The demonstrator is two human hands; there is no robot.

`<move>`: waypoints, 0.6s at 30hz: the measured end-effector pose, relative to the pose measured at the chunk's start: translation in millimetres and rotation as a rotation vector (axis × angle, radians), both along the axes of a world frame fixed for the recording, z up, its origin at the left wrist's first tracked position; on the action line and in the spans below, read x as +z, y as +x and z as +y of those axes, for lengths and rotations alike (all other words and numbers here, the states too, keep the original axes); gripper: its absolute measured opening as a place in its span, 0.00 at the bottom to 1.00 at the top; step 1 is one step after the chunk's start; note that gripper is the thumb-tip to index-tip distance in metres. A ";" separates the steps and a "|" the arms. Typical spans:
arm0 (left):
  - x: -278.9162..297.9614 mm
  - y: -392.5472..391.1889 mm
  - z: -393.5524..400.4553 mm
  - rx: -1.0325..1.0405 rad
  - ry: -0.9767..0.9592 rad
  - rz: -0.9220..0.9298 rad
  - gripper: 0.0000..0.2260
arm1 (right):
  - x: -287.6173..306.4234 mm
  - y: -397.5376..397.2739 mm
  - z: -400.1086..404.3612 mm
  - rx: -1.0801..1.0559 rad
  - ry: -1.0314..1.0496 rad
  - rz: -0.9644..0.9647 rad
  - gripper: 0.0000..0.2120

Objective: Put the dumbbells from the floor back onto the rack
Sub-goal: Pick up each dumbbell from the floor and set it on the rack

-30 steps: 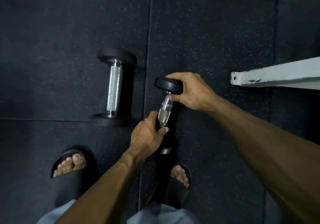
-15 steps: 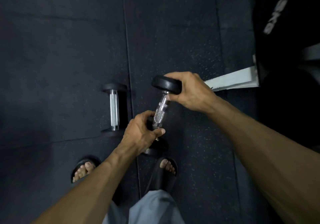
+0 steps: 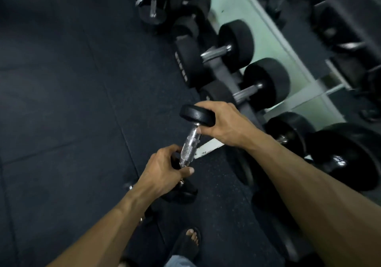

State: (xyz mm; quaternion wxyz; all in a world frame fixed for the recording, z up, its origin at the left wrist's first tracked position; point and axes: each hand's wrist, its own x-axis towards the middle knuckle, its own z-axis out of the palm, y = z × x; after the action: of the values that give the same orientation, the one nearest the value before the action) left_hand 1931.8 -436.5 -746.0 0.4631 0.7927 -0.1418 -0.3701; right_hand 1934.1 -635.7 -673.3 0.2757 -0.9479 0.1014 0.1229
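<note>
- The rack [image 3: 266, 45], full of big dumbbells, is now seen on the right; before, mostly floor [image 3: 61, 101] was seen.
- The writing on the weights is too blurred to be read.
- The dumbbell [image 3: 190, 140] is held up over the floor, tilted, top end leaning away.
- Its top end is gripped by the right hand [image 3: 224, 125]; its bar is gripped by the left hand [image 3: 165, 167].

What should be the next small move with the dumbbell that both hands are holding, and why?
Probably carry the dumbbell right, toward the rack. The right hand grips its upper head, the left hand its lower end, so it is off the floor, while the rack's dumbbells lie to the right.
</note>
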 end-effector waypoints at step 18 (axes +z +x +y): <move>191.6 79.1 -209.8 -0.370 -0.104 -0.106 0.10 | 196.4 -3.5 -190.2 -0.374 -0.065 -0.126 0.20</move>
State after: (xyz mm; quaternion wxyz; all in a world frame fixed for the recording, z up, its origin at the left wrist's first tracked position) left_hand 2010.8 -646.3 -554.3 0.4195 0.7465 -0.3281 -0.3990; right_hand 1930.6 -825.9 -476.9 0.2690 -0.9267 0.2623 0.0066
